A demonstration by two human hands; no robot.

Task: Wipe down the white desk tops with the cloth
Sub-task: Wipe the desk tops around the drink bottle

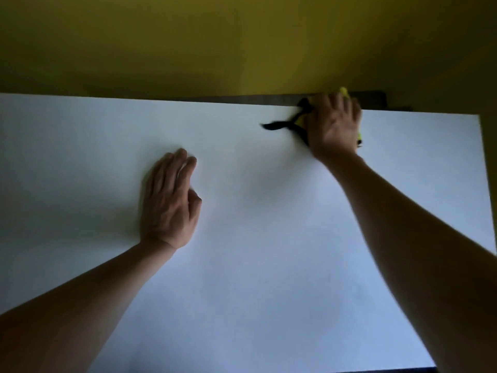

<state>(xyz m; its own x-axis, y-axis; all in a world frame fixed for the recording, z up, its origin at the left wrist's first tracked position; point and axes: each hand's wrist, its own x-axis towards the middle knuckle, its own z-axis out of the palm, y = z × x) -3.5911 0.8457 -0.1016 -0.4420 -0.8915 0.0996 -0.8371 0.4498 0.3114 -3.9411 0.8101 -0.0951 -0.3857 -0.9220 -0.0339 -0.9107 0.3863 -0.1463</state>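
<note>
Nearest the camera are two bare forearms, one entering from the lower left corner and one from the right edge, both reaching out over a single white desk top [269,265] that fills most of the view.

Starting at the left, the left hand [168,203] lies palm down on the desk at about nine o'clock from the middle of the surface. Its fingers are straight and held close together, pointing toward twelve o'clock, with the thumb tucked along the right side. It holds nothing and simply rests flat on the white top.

Moving right, the desk between the hands is plain white, with soft shadows beside each arm.

At about one o'clock, close to the far edge of the desk, sits the right hand [333,125]. It presses down on one cloth [298,125] — yellow with black trim. The hand covers most of it, and a black strip trails out to the left of the fingers while bits of yellow show above the knuckles and below the wrist side. This area is blurred, so whether the fingers curl around the fabric or lie flat on it cannot be told.

Behind the desk runs a yellow wall [215,44], and one dark strip [371,99] shows along the far edge by the right hand.
</note>
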